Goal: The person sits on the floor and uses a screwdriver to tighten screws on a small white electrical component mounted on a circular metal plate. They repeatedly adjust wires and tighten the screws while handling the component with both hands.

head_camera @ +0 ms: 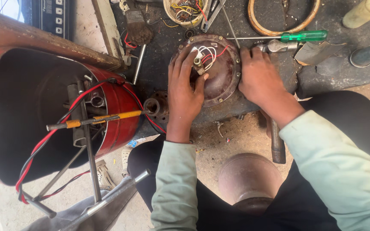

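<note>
Left hand [185,92]: fingers spread flat over the dome of the cover [219,83], fingertips beside the wires [208,55] at its centre. Right hand [260,79]: fingers curled on the bolted rim, gripping its edge. The cover lies on the dark bench [335,70], directly ahead of the person. It is a round, rusty-brown metal dish, probably heavy, stiff and greasy; hold it by the flange, not by the thin, fragile wires. A green-handled screwdriver [302,36] lies just beyond. A red drum [116,111] stands left.
</note>
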